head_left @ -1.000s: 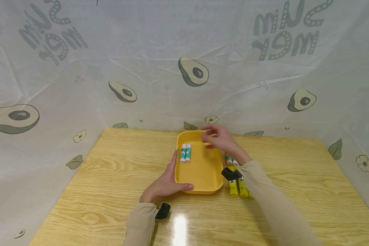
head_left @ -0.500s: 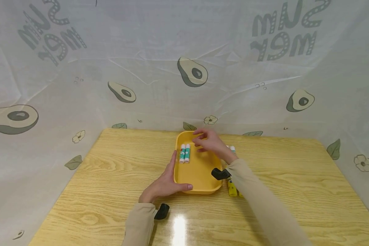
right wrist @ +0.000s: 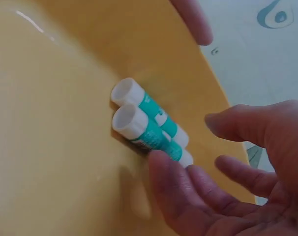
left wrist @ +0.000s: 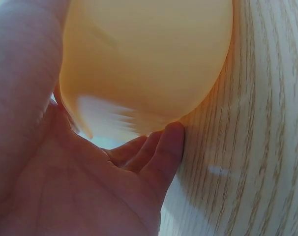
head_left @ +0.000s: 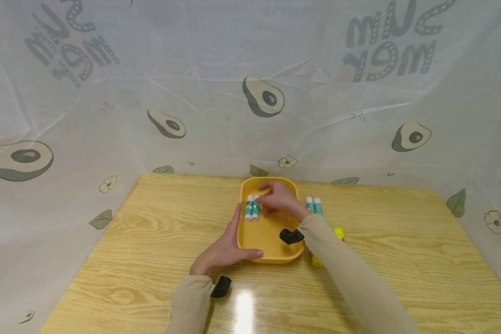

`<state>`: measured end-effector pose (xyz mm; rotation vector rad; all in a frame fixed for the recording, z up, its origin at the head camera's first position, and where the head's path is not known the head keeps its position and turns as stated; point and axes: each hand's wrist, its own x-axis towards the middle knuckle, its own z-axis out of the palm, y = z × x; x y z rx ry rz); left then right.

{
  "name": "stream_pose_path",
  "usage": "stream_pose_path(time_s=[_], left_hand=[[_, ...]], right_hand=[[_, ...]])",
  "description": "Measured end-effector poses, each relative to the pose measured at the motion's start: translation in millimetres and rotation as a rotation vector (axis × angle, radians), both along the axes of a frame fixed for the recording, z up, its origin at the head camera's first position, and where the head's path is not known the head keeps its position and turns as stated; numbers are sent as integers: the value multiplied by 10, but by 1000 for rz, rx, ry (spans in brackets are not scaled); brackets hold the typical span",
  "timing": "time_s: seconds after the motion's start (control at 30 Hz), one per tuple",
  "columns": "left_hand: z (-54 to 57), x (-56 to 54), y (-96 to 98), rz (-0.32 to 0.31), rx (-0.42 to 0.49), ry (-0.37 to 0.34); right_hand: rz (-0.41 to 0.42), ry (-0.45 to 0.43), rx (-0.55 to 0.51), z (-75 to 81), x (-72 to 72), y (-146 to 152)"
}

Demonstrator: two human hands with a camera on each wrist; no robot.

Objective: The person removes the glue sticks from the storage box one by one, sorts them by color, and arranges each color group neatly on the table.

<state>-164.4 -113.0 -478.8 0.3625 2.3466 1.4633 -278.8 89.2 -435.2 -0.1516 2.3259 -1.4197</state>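
Note:
My left hand (head_left: 225,253) grips the near left corner of a yellow plastic tray (head_left: 271,260), thumb over the front rim and fingers along the outer left wall. In the left wrist view, its fingertips (left wrist: 173,135) press the tray's side close to the table. Two white-and-green glue sticks (head_left: 248,208) lie side by side in the tray by its left wall. My right hand (head_left: 280,197) is over the tray with fingers parted. In the right wrist view, one fingertip (right wrist: 161,162) overlaps the lower end of the nearer glue stick (right wrist: 139,128); the thumb stays apart.
Two more white-and-green glue sticks (head_left: 310,204) lie on the wooden table (head_left: 171,218) just right of the tray. Yellow tubes (head_left: 338,234) sit nearer me, partly hidden by my right sleeve (head_left: 342,260). A printed cloth (head_left: 208,125) hangs behind the table.
My right hand has moved left and slightly down, from the tray's right rim to the glue sticks inside. The left hand keeps its hold on the tray.

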Motion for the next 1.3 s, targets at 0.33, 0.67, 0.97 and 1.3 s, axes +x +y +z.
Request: stream_pose_path(time_s=[0.33, 0.67, 0.97, 1.3], left_hand=[[-20, -4, 4, -4, -10, 8], [-18, -11, 13, -11, -2, 11], [-16, -25, 3, -16, 16, 22], [-33, -24, -5, -1, 20, 6]], right_hand=[[9, -122, 32, -89, -16, -37], [-1, -162, 71, -130, -56, -38], [31, -125, 132, -107, -83, -69], [32, -86, 186, -117, -91, -110]])
